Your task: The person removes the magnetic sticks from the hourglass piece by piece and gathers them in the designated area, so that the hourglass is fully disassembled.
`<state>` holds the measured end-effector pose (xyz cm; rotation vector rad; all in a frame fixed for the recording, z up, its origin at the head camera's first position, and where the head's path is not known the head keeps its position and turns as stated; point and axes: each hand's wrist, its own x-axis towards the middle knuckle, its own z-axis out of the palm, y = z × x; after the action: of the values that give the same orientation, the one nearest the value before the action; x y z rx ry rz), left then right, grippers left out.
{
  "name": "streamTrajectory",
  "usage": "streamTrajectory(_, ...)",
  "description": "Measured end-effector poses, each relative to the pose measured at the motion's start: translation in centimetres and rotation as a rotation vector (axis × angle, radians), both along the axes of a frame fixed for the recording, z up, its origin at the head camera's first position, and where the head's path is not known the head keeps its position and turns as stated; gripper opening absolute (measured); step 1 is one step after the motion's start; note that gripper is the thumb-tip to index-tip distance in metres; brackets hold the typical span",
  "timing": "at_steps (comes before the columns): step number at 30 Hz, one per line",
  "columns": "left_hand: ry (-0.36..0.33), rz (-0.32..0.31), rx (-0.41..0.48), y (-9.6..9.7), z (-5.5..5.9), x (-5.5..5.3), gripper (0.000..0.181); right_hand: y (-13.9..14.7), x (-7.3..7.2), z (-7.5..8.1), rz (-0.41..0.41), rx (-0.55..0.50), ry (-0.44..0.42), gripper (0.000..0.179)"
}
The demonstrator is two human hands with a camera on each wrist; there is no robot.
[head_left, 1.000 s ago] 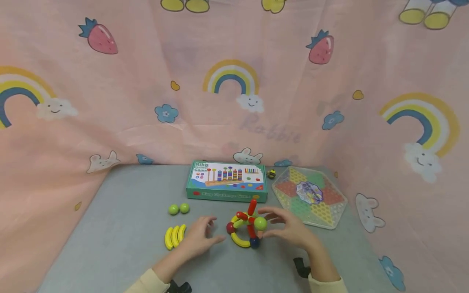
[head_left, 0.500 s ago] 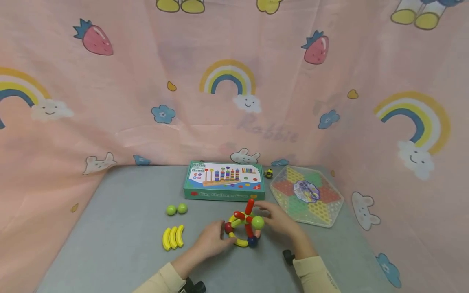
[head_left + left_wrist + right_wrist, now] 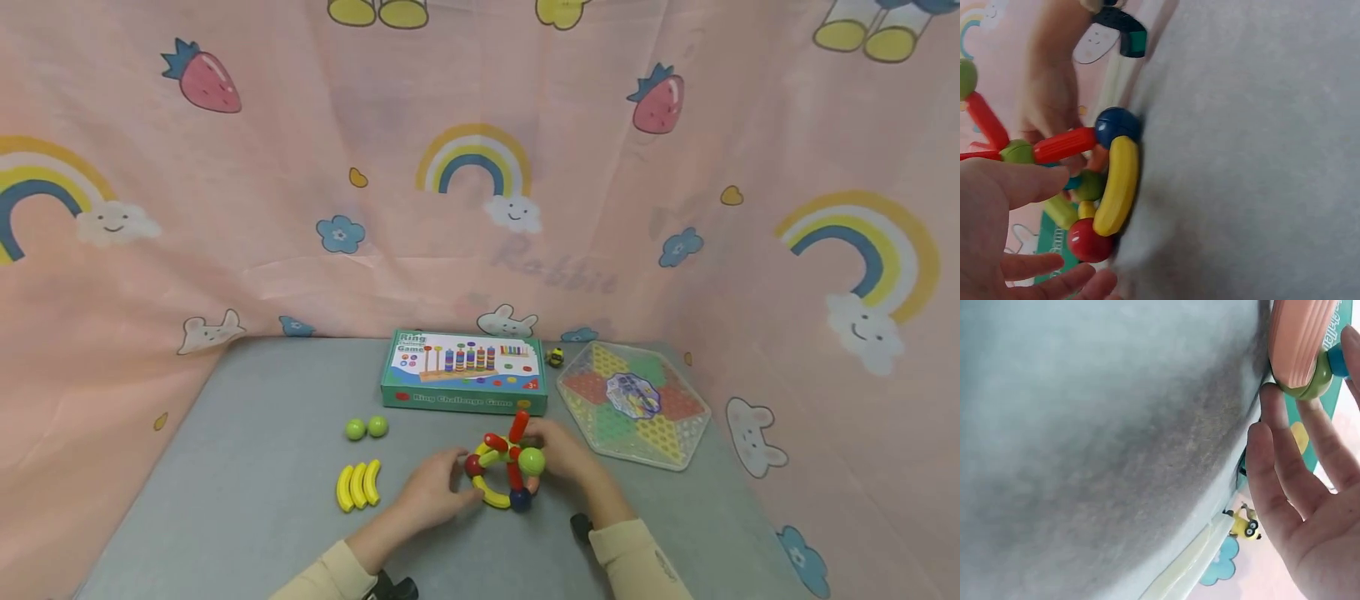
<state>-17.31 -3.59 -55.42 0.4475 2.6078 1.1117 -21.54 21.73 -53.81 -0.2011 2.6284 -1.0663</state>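
A ball-and-stick toy construction stands mid-table: a ring of a yellow curved stick (image 3: 1117, 187), a red ball (image 3: 1090, 240), a dark blue ball (image 3: 521, 499) and a pink stick (image 3: 1300, 337), with red sticks (image 3: 518, 427) and a light green ball (image 3: 532, 462) rising above. My left hand (image 3: 438, 492) is spread around its left side by the red ball, thumb and fingers apart; contact is unclear. On the far right side, my right hand (image 3: 562, 450) holds a lower green ball (image 3: 1317, 381) and short blue stick (image 3: 1337, 360) between thumb and fingertips.
Several yellow curved sticks (image 3: 358, 486) and two green balls (image 3: 366, 428) lie left of my left hand. Behind are a green Ring Challenge Game box (image 3: 465, 372), a small yellow-and-black figure (image 3: 555, 357) and a hexagonal game board (image 3: 634, 404). A pink printed cloth (image 3: 285, 167) hangs behind the table.
My left hand has moved right to the construction's red ball. My right hand has come in behind the right side and closed its fingertips on it. The construction stays in place.
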Motion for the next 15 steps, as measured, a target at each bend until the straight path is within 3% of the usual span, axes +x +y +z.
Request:
streamTrajectory(5, 0.021, -0.009, 0.092, -0.3, 1.2, 0.1, 0.074, 0.3, 0.7, -0.1, -0.077, 0.029, -0.013, 0.034)
streamTrajectory(10, 0.116, -0.057, 0.207, 0.0, 2.5, 0.5, 0.068, 0.2, 1.8, 0.2, -0.205, 0.109, -0.027, 0.031)
streamTrajectory(15, 0.194, -0.112, 0.334, 0.4, 3.4, 1.1, 0.063, -0.7, 2.8, 0.4, -0.282, 0.141, -0.014, 0.031)
